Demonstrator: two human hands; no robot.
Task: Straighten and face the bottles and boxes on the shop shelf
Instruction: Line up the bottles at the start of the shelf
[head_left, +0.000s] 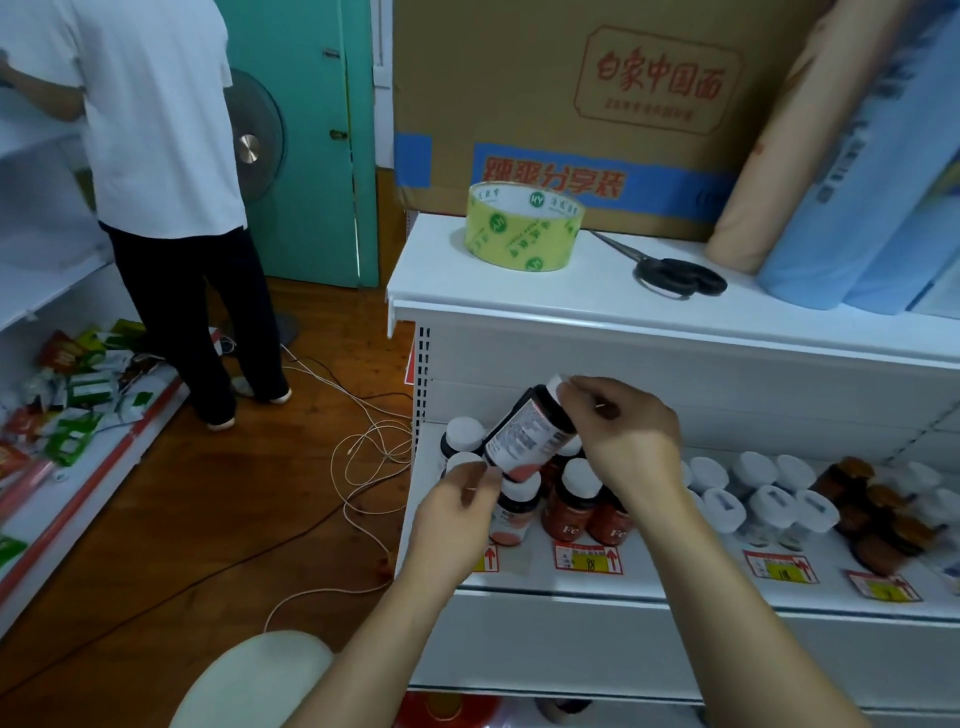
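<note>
— What are the fingers doing?
— The right hand pinches the white cap of a dark bottle, tilted above the shelf; the left hand pinches its base.
— Around it?
— White-capped bottles stand below.

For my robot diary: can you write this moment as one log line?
right hand: holds tilted bottle by cap | left hand: fingers at its base | shelf: bottles standing

Two bare forearms, no sleeves reaching the wrists; bare left hand and bare right hand, seemingly without rings.
</note>
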